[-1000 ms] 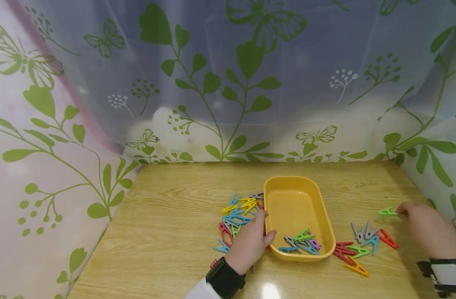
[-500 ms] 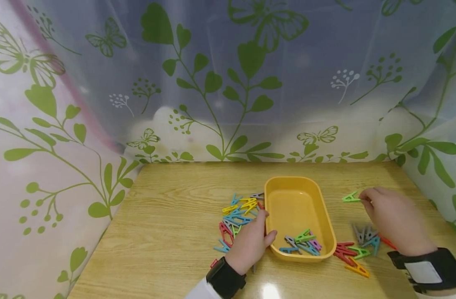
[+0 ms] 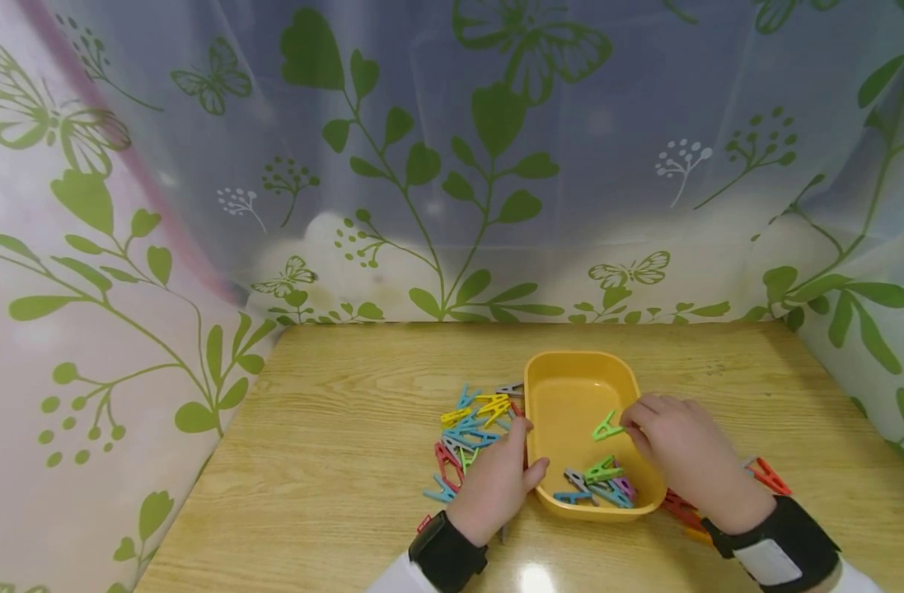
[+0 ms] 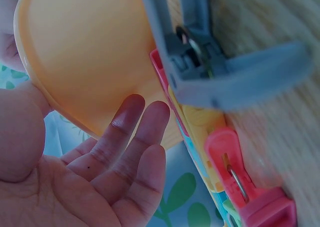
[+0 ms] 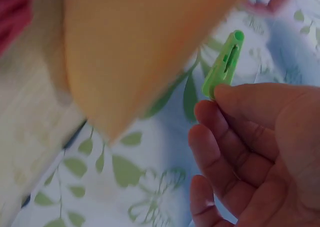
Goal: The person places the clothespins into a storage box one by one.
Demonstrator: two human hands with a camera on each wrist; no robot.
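R hand (image 3: 677, 441) pinching grn peg (image 5: 220, 71) over ylw tub (image 3: 559, 403), L hand (image 3: 496, 478) spread against it.

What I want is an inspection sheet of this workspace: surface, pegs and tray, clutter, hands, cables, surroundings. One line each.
Surface: wood-grain table, with a bright reflection at the near side.
Job's things: yellow tray with a small cluster of mixed-color pegs at its near end; loose pegs lie on the table on both sides of it.
Clutter: nothing seen beyond the loose pegs.
Left hand: at the tray's left rim, fingers relaxed.
Right hand: pinches a light-green peg, which shows over the tray in the head view.
Cables: nothing seen.
Surroundings: curtain printed with leaves and butterflies, behind the table and at both sides.
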